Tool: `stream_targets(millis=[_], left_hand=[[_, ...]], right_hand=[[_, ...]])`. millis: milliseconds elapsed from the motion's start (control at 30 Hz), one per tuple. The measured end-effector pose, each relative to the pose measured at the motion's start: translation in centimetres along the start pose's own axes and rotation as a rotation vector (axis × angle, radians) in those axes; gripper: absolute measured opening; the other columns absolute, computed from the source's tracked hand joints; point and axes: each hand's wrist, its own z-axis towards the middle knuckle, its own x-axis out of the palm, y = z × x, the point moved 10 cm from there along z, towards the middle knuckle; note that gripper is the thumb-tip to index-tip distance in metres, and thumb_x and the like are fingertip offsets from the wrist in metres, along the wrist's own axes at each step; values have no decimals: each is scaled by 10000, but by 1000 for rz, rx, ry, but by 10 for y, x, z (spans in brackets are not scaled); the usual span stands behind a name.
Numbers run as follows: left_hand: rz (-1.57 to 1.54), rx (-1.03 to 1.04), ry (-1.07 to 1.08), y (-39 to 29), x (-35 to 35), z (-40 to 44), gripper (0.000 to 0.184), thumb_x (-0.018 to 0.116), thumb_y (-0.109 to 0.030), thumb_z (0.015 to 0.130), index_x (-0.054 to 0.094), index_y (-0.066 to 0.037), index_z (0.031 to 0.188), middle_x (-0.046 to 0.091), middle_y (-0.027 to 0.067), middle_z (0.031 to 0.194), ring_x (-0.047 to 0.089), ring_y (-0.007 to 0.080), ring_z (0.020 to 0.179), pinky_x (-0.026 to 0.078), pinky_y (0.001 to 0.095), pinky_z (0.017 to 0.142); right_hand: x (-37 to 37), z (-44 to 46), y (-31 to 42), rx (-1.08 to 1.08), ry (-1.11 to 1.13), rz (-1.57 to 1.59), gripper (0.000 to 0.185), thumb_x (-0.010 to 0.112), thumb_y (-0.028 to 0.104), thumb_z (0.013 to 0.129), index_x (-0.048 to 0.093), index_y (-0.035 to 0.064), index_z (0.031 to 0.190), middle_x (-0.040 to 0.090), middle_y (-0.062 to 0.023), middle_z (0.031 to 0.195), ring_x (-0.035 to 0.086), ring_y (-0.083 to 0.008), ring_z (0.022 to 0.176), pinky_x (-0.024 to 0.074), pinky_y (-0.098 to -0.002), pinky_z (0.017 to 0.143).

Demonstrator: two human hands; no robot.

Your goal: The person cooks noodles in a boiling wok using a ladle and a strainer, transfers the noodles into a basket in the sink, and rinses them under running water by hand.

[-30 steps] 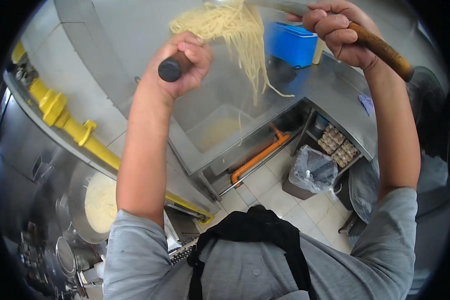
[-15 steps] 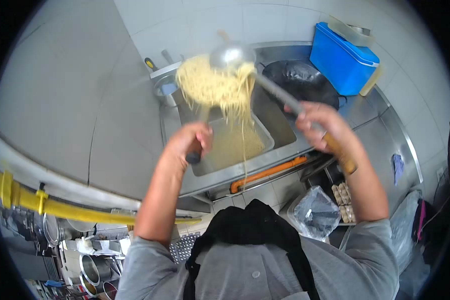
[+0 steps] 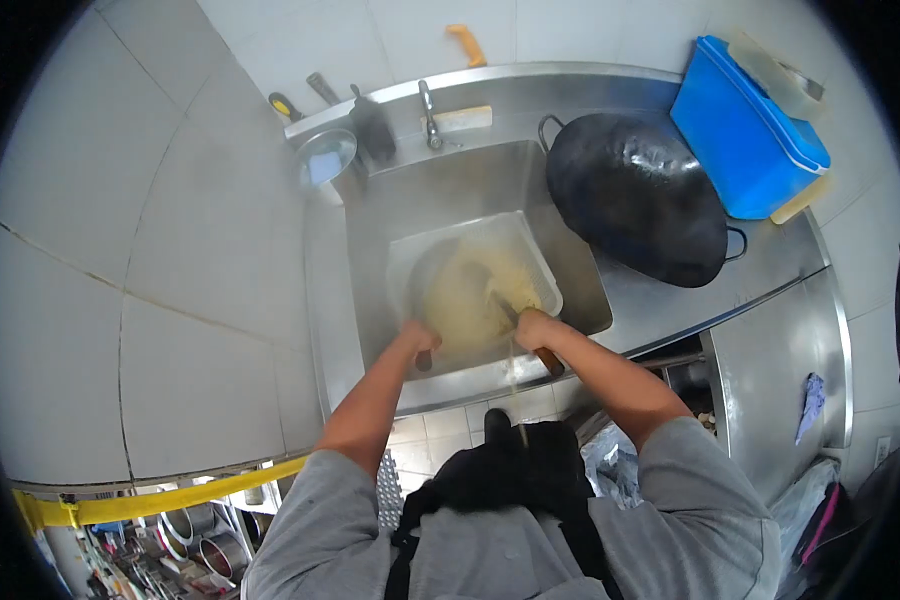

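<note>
Both hands are low over the front part of the steel sink [image 3: 450, 190]. My left hand [image 3: 420, 338] is closed round a dark handle whose end points toward me. My right hand [image 3: 537, 328] grips the brown wooden handle [image 3: 550, 362] of a ladle-like tool, whose head is hard to make out in the steam. Pale yellow noodles [image 3: 475, 295] lie between and beyond my hands, within a translucent white tub [image 3: 545, 262] in the sink. A few strands hang over the sink's front edge.
A black wok [image 3: 638, 195] sits on the counter right of the sink, beside a blue cooler box [image 3: 745, 130]. A faucet [image 3: 429, 115] stands behind the sink, a metal pot [image 3: 332, 168] at its back left corner. A purple cloth [image 3: 810, 407] lies farther right.
Both hands have come down with their tools, and the noodles, earlier lifted high, are now down in the tub. The view has shifted to show more of the sink and wok.
</note>
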Motion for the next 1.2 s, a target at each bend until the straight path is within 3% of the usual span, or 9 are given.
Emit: stream_targets(millis=[167, 267, 400, 467, 500, 533, 733, 900, 1200], left_hand=[[529, -36, -118, -26, -8, -19, 295, 629, -238, 707, 677, -2, 878, 645, 227, 959, 625, 335, 947, 507, 393, 781], [370, 15, -189, -29, -22, -37, 326, 623, -239, 716, 666, 9, 922, 636, 236, 988, 614, 349, 962, 501, 406, 800], [245, -44, -199, -32, -50, -92, 337, 627, -219, 710, 654, 20, 946, 628, 248, 999, 606, 357, 972, 496, 416, 815], [85, -134, -274, 8, -51, -91, 331, 647, -268, 658, 653, 8, 840, 651, 226, 802, 637, 359, 760, 506, 416, 669], [70, -134, -283, 2, -55, -102, 331, 647, -268, 658, 653, 8, 840, 651, 226, 802, 637, 359, 760, 506, 416, 669], [75, -170, -269, -8, -65, -123, 317, 641, -213, 668, 654, 11, 892, 647, 225, 897, 626, 361, 853, 503, 406, 740], [-89, -131, -562, -38, -121, -237, 404, 622, -96, 668, 547, 101, 1013, 622, 279, 979, 615, 403, 918, 504, 390, 791], [-184, -44, -599, -33, -127, -266, 442, 607, -30, 669, 426, 145, 1033, 600, 336, 941, 607, 434, 915, 499, 405, 794], [-241, 145, -743, -32, -136, -346, 380, 597, -9, 679, 431, 119, 996, 605, 323, 930, 612, 431, 898, 499, 413, 787]], right_hand=[[2, 14, -24, 140, 24, 123, 240, 549, 122, 747, 687, -28, 874, 660, -216, 919, 649, -359, 828, 504, -397, 776], [-5, -4, -29, 173, -57, 45, 288, 537, 123, 756, 670, -25, 964, 629, -226, 1052, 644, -381, 837, 505, -404, 782], [7, 3, -35, 43, -141, -41, 312, 521, 132, 793, 616, -67, 1013, 651, -224, 949, 653, -356, 728, 533, -419, 647], [19, -16, -67, 530, -95, 1186, 230, 529, 108, 814, 599, -70, 942, 631, -177, 823, 638, -307, 653, 528, -404, 557], [43, 7, -66, 449, 60, 1641, 145, 508, 20, 808, 564, -29, 684, 570, -125, 692, 620, -227, 579, 511, -351, 512], [36, 6, -68, 443, 60, 1624, 145, 508, 20, 808, 564, -29, 684, 570, -125, 692, 620, -227, 579, 511, -351, 512], [-49, -56, -37, 375, 32, 667, 146, 520, 62, 787, 582, -67, 814, 596, -151, 645, 608, -255, 566, 463, -379, 476], [-138, -146, 31, 163, -309, -121, 220, 542, 50, 741, 635, -41, 919, 644, -249, 795, 672, -274, 838, 517, -399, 674], [-181, -258, 134, 365, -574, -633, 491, 462, 116, 884, 399, 135, 1371, 542, -164, 1047, 630, -329, 854, 535, -394, 679]])
